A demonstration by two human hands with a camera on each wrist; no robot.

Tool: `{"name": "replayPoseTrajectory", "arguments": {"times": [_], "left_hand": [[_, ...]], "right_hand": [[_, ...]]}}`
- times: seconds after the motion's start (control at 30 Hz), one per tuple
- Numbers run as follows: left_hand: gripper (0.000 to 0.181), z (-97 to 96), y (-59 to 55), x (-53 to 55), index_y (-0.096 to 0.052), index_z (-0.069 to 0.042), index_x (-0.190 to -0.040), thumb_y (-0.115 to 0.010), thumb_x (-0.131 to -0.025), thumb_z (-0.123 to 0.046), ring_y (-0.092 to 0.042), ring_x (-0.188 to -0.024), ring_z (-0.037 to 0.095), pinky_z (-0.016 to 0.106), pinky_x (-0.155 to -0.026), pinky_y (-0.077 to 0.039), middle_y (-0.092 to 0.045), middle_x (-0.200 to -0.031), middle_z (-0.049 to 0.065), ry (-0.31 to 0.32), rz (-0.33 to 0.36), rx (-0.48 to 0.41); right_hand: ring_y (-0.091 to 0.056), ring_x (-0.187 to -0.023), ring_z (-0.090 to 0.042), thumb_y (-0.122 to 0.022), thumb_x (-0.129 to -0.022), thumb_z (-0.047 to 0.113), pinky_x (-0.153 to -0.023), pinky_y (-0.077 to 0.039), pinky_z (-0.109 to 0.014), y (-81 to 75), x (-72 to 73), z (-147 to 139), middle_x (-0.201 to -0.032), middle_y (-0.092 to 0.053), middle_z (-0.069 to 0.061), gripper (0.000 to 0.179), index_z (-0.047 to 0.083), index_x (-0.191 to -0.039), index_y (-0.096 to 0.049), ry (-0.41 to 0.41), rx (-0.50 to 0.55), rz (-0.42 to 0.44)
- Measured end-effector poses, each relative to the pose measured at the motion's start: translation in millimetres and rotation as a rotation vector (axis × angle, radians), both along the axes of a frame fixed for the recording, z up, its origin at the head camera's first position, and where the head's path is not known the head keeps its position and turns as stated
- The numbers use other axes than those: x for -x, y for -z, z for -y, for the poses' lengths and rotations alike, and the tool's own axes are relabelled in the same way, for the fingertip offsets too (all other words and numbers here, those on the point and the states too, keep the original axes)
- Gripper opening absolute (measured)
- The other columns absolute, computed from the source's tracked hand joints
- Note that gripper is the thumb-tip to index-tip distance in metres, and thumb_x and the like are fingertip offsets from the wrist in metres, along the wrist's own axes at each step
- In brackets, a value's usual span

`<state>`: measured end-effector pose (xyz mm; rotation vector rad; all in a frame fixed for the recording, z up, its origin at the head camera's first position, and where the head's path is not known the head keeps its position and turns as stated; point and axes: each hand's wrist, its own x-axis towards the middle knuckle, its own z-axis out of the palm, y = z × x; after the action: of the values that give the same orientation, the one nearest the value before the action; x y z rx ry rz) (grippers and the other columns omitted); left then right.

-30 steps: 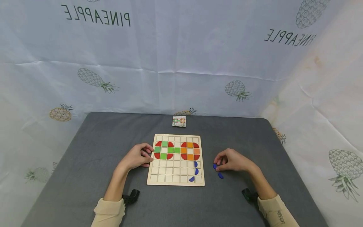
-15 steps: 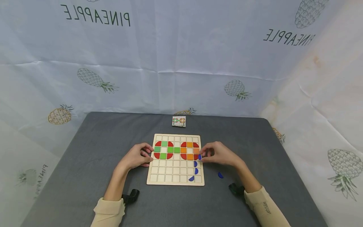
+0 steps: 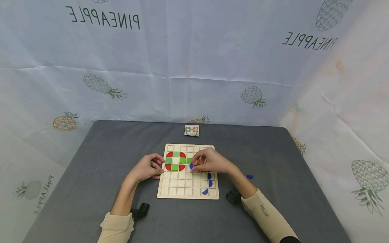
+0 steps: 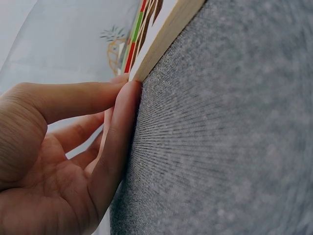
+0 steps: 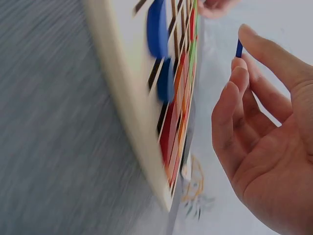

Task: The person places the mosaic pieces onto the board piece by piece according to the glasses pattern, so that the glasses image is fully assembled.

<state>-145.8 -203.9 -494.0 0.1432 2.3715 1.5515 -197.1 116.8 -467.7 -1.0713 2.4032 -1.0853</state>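
Note:
The pale wooden grid board (image 3: 179, 184) lies on the table, with red, green and orange pieces in its upper rows. My left hand (image 3: 148, 167) grips its left edge; in the left wrist view the thumb and a finger pinch the wood (image 4: 161, 44). Over the middle of the board, my right hand (image 3: 212, 161) holds a blue half-round piece (image 3: 191, 165) between thumb and fingers. The right wrist view shows this piece (image 5: 239, 48) edge-on, raised above the board. Several orange and red pieces are hidden under the hand. Three blue half-round pieces (image 3: 210, 184) sit at the board's lower right.
Right of the board lies a loose blue half-round piece (image 3: 250, 176); another blue piece (image 3: 235, 188) is partly covered by the right wrist. A small patterned card (image 3: 191, 130) stands behind the board. Grey cloth (image 3: 127, 135) covers the table, and a pineapple-print curtain (image 3: 182, 94) hangs behind.
My right hand has carried the blue half-round piece from the table at the right, across the board's right edge, to its middle. The left hand stays on the left edge.

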Motion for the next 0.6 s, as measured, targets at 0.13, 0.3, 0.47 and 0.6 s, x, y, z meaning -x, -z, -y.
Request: {"name": "replayPoseTrajectory", "arguments": {"times": [0.13,0.3,0.47,0.6], "left_hand": [[0.038,-0.7,0.6,0.3,-0.063,0.007,-0.126,-0.080,-0.092,0.002,-0.064,-0.080,0.019,0.038,-0.068,-0.069,-0.058,-0.107,0.020,0.000,-0.003,0.001],[0.038,-1.0,0.8,1.0,-0.063,0.007,-0.126,-0.080,-0.093,0.002,-0.064,-0.080,0.019,0.037,-0.067,-0.069,-0.059,-0.107,0.019,-0.001,-0.002,0.009],[0.038,0.4,-0.2,-0.3,-0.063,0.008,-0.127,-0.080,-0.093,0.002,-0.065,-0.078,0.019,0.036,-0.066,-0.069,-0.059,-0.104,0.017,0.007,0.004,-0.008],[0.037,0.2,-0.1,-0.5,-0.064,0.007,-0.126,-0.080,-0.093,0.002,-0.065,-0.077,0.019,0.036,-0.066,-0.069,-0.060,-0.102,0.015,0.014,0.011,-0.019]], "right_hand": [[-0.062,-0.070,-0.006,-0.090,-0.091,0.025,-0.061,-0.053,-0.020,-2.8,-0.6,19.5,-0.088,-0.074,0.003,0.019,0.013,-0.104,-0.081,-0.011,-0.020,0.006],[-0.061,-0.064,-0.010,-0.091,-0.090,0.023,-0.060,-0.048,-0.017,-7.6,-3.4,43.7,-0.088,-0.075,0.005,0.019,0.012,-0.102,-0.081,-0.039,-0.068,-0.005],[-0.061,-0.068,-0.007,-0.090,-0.091,0.023,-0.067,-0.050,-0.015,-9.6,-5.0,67.1,-0.089,-0.077,0.004,0.019,0.012,-0.103,-0.080,-0.099,-0.138,-0.034],[-0.063,-0.072,-0.002,-0.089,-0.092,0.025,-0.071,-0.052,-0.015,-9.2,-6.3,83.1,-0.091,-0.078,0.003,0.020,0.013,-0.105,-0.081,-0.131,-0.200,-0.045]]}}
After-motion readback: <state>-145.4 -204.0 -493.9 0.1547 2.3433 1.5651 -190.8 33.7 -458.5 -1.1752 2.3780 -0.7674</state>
